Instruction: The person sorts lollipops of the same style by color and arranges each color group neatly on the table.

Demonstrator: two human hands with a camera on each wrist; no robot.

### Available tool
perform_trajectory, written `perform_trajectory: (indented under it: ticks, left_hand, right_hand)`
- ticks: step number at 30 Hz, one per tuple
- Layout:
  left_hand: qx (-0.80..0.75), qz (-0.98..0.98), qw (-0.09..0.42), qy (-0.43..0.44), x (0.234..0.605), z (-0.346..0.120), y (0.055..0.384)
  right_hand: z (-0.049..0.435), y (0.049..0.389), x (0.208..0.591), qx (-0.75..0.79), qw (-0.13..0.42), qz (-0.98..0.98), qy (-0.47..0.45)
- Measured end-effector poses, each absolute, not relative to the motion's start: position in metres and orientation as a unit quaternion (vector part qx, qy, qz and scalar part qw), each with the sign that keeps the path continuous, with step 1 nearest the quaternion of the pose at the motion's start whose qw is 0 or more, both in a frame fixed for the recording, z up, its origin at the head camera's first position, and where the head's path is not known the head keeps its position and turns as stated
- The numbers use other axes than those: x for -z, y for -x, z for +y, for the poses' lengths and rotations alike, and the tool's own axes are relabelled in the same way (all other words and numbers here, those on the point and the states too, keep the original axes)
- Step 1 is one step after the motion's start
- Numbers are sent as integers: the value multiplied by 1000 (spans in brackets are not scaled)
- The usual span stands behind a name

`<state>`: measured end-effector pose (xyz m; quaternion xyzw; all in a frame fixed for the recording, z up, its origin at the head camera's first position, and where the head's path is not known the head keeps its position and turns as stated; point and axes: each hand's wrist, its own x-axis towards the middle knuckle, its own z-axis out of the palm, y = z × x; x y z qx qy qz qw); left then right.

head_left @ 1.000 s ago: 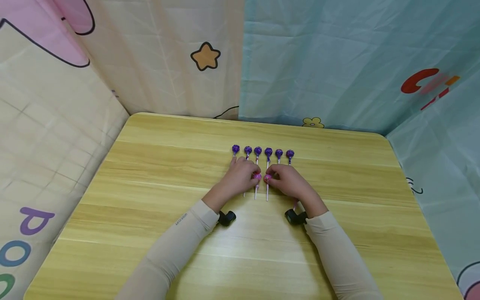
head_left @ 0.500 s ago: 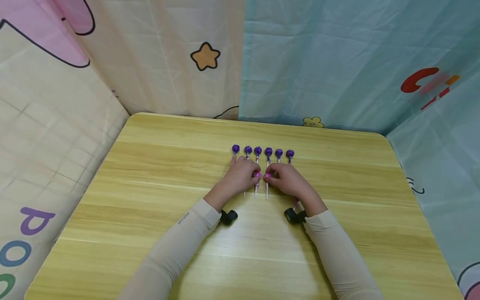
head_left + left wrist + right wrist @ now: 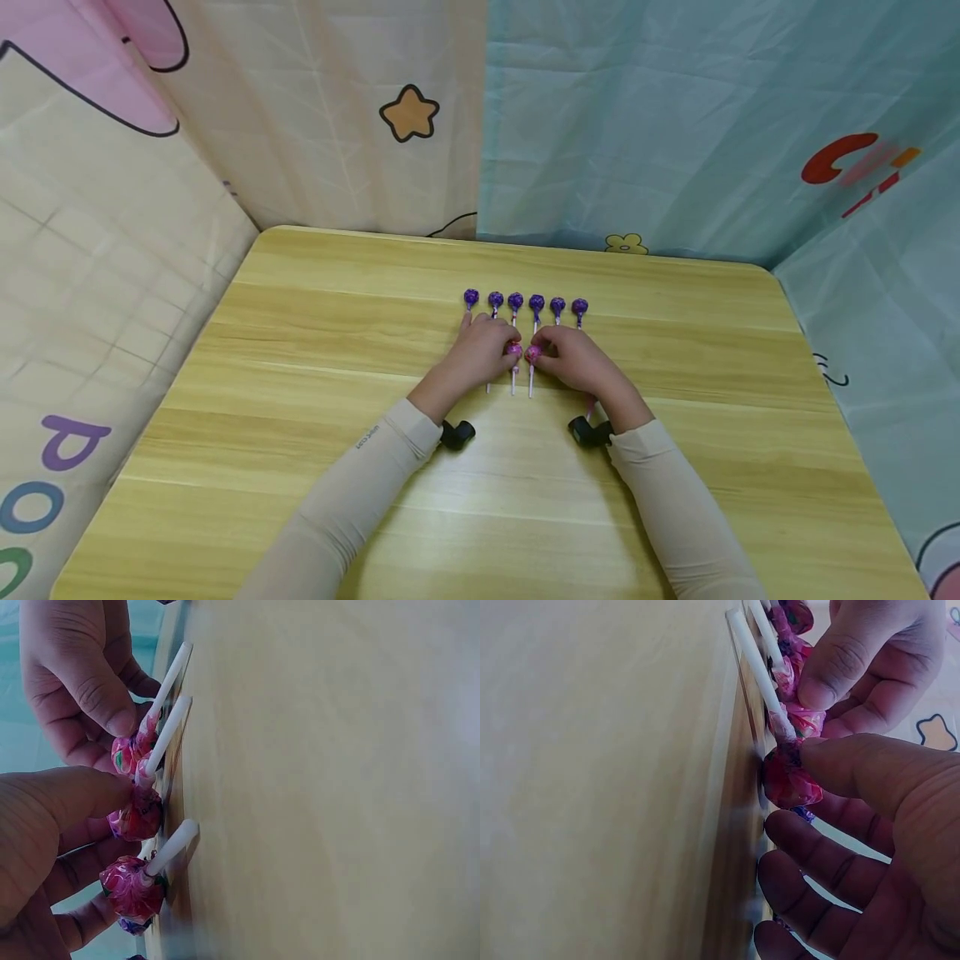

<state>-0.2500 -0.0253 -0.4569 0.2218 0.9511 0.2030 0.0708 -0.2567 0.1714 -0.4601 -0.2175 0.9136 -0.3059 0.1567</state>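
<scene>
Side by side over the table's middle, my two hands each work on a pink-wrapped lollipop. In the head view my left hand (image 3: 482, 352) pinches the left pink lollipop (image 3: 514, 352) by its candy head. My right hand (image 3: 576, 360) pinches the right pink lollipop (image 3: 532, 354) between thumb and fingers. Both white sticks point toward me, nearly parallel, with a narrow gap between the heads. A third pink lollipop (image 3: 133, 889) lies beside the left hand's fingers in the left wrist view; in the head view that hand hides its candy head.
Beyond my hands, several purple lollipops (image 3: 536, 302) lie in a row, sticks toward me, some partly covered by the hands. The wooden table (image 3: 337, 333) meets printed curtains (image 3: 637, 125) at its far edge. Black wrist cameras (image 3: 457, 434) sit under both wrists.
Both pink lollipops have shifted slightly away from me. The right one has also moved a little left, narrowing the gap between the sticks. The purple row has not moved.
</scene>
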Motion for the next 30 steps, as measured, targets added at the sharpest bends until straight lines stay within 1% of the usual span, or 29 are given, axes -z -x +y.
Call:
perform_trajectory:
  ticks: [18, 30]
  left_hand:
    - [-209, 949, 70, -227, 455, -27, 251]
    - [-210, 947, 71, -231, 456, -27, 250]
  right_hand:
    - [172, 257, 457, 308, 146, 914, 221]
    - [172, 257, 459, 312, 153, 913, 213]
